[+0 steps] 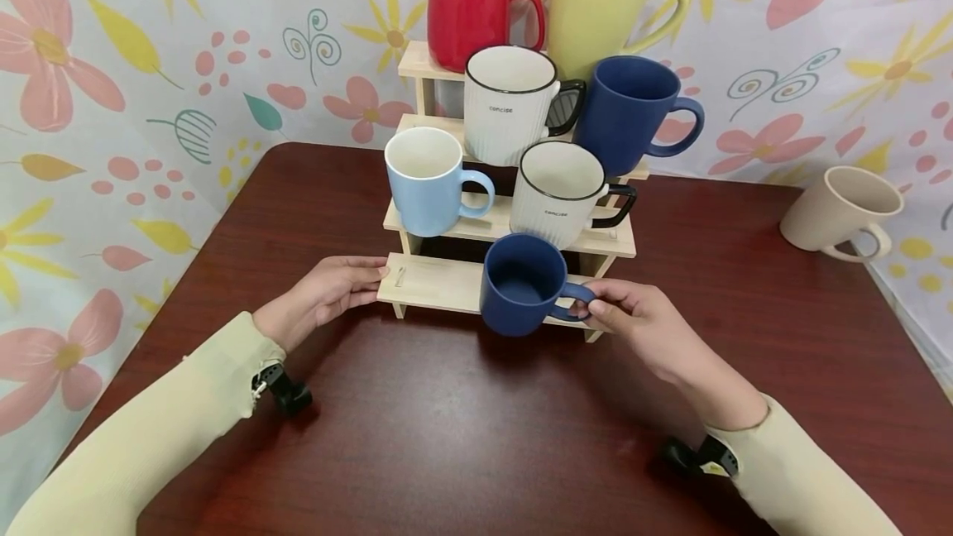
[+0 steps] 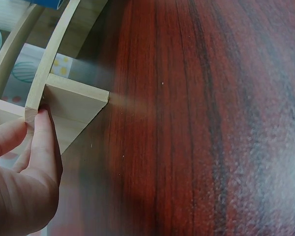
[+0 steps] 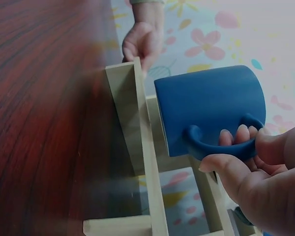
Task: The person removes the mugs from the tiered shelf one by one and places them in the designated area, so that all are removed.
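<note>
My right hand (image 1: pixel 651 329) pinches the handle of a dark blue mug (image 1: pixel 521 284). The mug is upright at the lowest step of a stepped wooden rack (image 1: pixel 439 281), right of the step's middle. In the right wrist view the base of the blue mug (image 3: pixel 211 110) is right at the shelf board. My left hand (image 1: pixel 328 292) grips the left end of that same step; in the left wrist view its thumb and fingers (image 2: pixel 43 142) pinch the board's end. Just above, a light blue mug (image 1: pixel 426 184) and a ribbed white mug (image 1: pixel 554 197) with black handle share a step.
Higher up stand another ribbed white mug (image 1: pixel 509 110), a second dark blue mug (image 1: pixel 624 114), a red mug (image 1: pixel 469 15) and a tall yellow mug (image 1: pixel 599 7). A beige mug (image 1: pixel 841 209) leans at the table's right, by the flowered cloth (image 1: pixel 789 98). The table (image 1: pixel 462 428) is dark red wood.
</note>
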Demonstrator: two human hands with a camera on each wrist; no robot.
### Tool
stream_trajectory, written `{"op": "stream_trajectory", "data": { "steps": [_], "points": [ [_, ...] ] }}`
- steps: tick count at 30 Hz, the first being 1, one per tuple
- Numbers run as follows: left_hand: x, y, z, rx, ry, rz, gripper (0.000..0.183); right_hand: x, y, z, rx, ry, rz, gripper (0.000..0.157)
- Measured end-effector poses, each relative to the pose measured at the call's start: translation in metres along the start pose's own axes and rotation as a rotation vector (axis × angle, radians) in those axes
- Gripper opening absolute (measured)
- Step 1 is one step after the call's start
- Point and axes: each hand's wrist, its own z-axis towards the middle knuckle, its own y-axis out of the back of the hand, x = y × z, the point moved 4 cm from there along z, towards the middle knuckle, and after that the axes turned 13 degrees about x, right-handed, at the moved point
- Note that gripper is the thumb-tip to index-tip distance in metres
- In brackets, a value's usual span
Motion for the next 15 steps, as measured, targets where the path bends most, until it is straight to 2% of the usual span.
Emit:
{"op": "stream_trajectory", "data": {
  "steps": [3,8,15],
  "points": [
    [0.000,0.000,0.001,-0.002,0.002,-0.003,0.058,-0.001,0.005,-0.006,0.006,0.016,0.018,0.022],
    [0.000,0.000,0.001,-0.006,0.006,-0.008,0.058,-0.004,0.015,-0.018,0.020,0.050,0.077,0.039],
    [0.000,0.001,0.001,-0.010,0.012,-0.011,0.059,-0.006,0.030,-0.030,0.010,0.088,0.095,0.041]
  ]
}}
